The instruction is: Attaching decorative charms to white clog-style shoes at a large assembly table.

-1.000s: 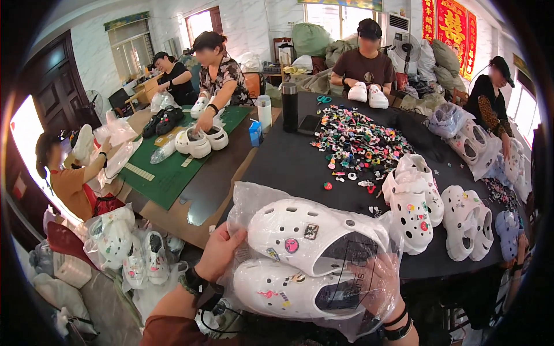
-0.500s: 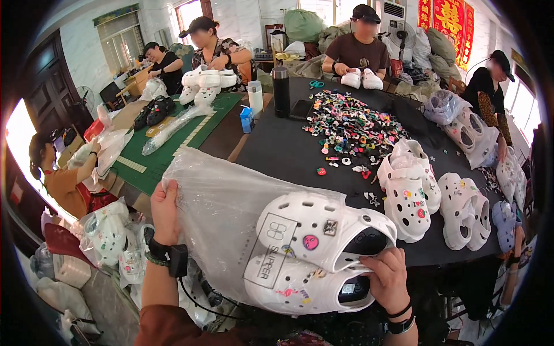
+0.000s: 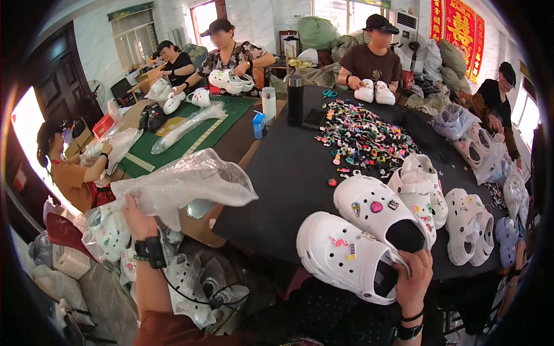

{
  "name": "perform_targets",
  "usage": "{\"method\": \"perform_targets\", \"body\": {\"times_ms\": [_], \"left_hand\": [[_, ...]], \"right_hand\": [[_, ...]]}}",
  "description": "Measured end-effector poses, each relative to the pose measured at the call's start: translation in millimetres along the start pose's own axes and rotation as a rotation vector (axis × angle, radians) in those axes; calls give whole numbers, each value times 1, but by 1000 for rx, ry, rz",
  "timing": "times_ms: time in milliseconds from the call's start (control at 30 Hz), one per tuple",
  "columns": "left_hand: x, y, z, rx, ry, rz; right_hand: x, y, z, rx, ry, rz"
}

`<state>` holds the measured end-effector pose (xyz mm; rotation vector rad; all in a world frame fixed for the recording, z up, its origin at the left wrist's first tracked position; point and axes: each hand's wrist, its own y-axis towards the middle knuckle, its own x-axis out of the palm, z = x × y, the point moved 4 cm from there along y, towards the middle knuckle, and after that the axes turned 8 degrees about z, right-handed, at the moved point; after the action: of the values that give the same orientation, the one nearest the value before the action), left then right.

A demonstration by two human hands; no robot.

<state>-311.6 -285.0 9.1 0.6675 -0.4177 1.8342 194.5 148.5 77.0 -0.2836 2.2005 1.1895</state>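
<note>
My right hand (image 3: 413,279) grips a pair of white clogs by their heel straps, over the near edge of the black table. The nearer clog (image 3: 314,254) carries a pink flamingo charm; the farther clog (image 3: 363,199) has a round pink charm and others. Off to the left, my left hand (image 3: 137,218) is closed on a clear plastic bag (image 3: 190,179), which stretches away to the right, apart from the clogs. Beyond my right hand stand more white clogs (image 3: 464,222) on the table.
A heap of colourful shoe charms (image 3: 366,135) lies on the black table (image 3: 271,179). A black bottle (image 3: 295,101), a white tumbler (image 3: 269,105) and a blue carton (image 3: 259,125) stand behind. Bagged clogs (image 3: 187,288) lie low at left. Several people work around the tables.
The plastic bag has come off the clogs and swung left with my left hand. My right hand still holds the bare clogs, now farther right.
</note>
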Motion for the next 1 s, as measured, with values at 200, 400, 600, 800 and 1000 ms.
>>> {"method": "perform_targets", "body": {"times_ms": [200, 400, 600, 800, 1000], "left_hand": [[64, -77, -32, 386, 274, -334], [86, -146, -75, 883, 970, -991], [103, -195, -99, 637, 1088, -1180], [107, -161, -105, 563, 1081, -977], [130, -101, -76, 1085, 1121, -724]], "right_hand": [[42, 17, -10, 13, 64, 5], [92, 19, -24, -16, 3, -66], [94, 26, -27, 22, -72, -137], [89, 26, -31, 10, -68, -135], [91, 24, -28, 24, -75, -125]]}}
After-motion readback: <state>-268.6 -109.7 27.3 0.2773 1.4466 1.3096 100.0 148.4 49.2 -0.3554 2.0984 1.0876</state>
